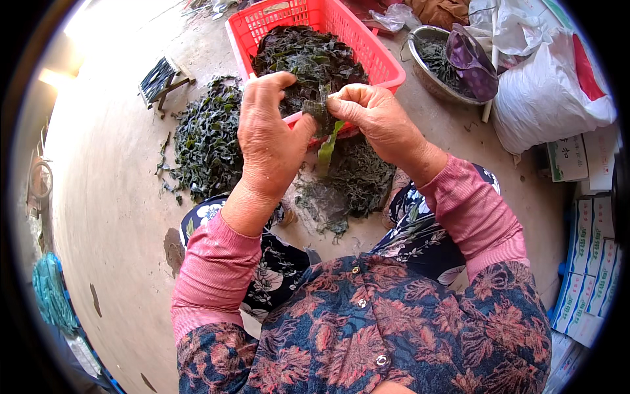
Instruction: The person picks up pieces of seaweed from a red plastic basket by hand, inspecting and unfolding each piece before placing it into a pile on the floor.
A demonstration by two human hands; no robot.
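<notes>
One seaweed heap (211, 141) lies between folding stool (159, 80) and red basket (365, 44).

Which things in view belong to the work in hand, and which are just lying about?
Likely part of the work:
leafy strip, pinched in the right hand
red basket of dark leaves
leafy pile, left of the basket

Apparently just lying about:
small stool
white sack
stacked boxes
teal bundle

Bright daylight, glare upper left
</notes>
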